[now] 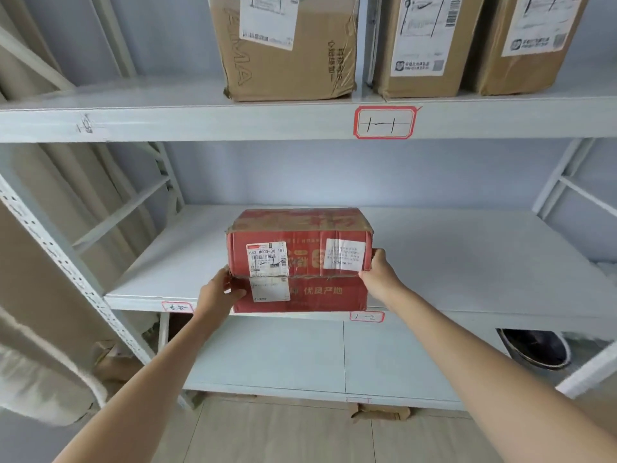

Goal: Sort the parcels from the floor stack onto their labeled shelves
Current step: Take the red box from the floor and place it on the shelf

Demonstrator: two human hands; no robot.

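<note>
A red cardboard parcel (300, 259) with white shipping labels rests at the front edge of the middle shelf (467, 262), partly overhanging it. My left hand (218, 294) grips its lower left corner. My right hand (379, 274) holds its right side. Below the parcel a red-bordered tag (366, 316) reads "1-2". The upper shelf (200, 121) carries a tag (384, 122) reading "1-1".
Three brown cartons (287, 51) (424, 45) (527, 45) stand on the upper shelf. A dark round bowl (534, 349) sits on the lower shelf at right. Beige curtain (43, 295) hangs at left. Flattened cardboard (380, 412) lies under the rack on the floor.
</note>
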